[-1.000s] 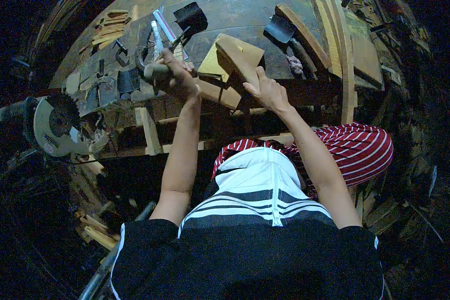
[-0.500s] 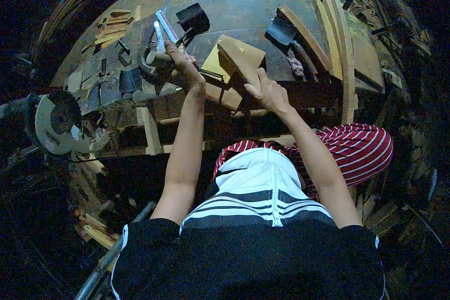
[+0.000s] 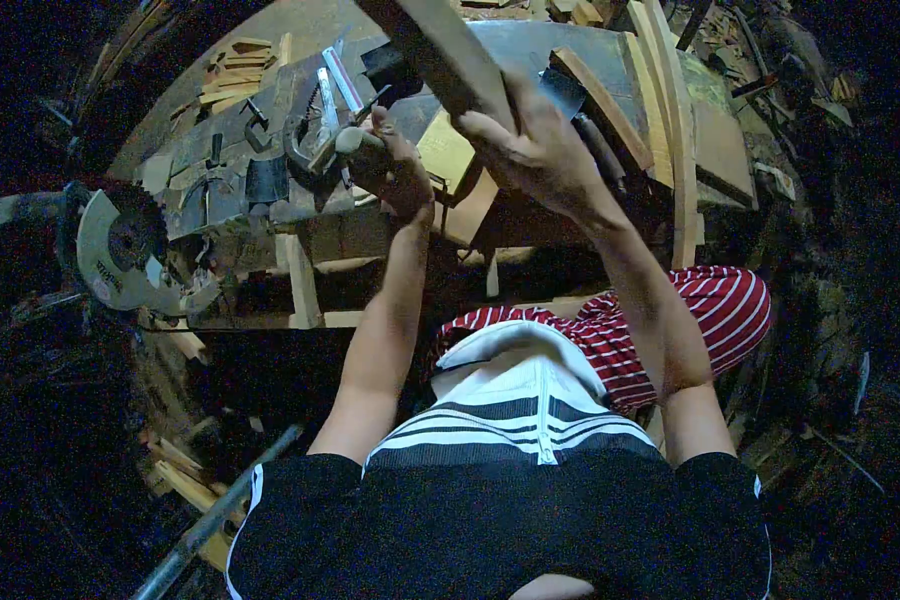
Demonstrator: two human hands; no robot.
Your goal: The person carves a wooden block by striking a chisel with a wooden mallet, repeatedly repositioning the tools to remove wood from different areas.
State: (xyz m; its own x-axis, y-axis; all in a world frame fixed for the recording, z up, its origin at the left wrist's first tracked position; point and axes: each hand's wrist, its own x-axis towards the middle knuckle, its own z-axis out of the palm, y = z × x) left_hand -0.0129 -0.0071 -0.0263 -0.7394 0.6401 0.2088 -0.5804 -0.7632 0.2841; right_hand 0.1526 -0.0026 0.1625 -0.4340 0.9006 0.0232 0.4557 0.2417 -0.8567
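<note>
My right hand (image 3: 545, 160) is wrapped round the narrow end of a wooden club (image 3: 435, 50), whose thick end is raised towards the camera, over the bench. My left hand (image 3: 402, 170) grips a chisel (image 3: 362, 150) by its handle, the round butt facing up and a thin dark end showing at the right of the hand. Close beside it lies a pale yellow piece of wood (image 3: 445, 150), partly covered by my right hand and the club. A brown wood block (image 3: 470, 212) sits under it at the bench's front edge.
A circular saw (image 3: 115, 250) stands at the left. On the bench (image 3: 525, 45) lie a C-clamp (image 3: 298, 140), a ruler (image 3: 343, 80), dark metal pieces and a wooden bar (image 3: 602, 105). Long planks (image 3: 682, 130) lean at the right. Wood offcuts (image 3: 235, 75) are piled at the back left.
My right hand has lifted the club up from over the yellow wood towards the camera. My left hand, still round the chisel, sits slightly lower and further right in view.
</note>
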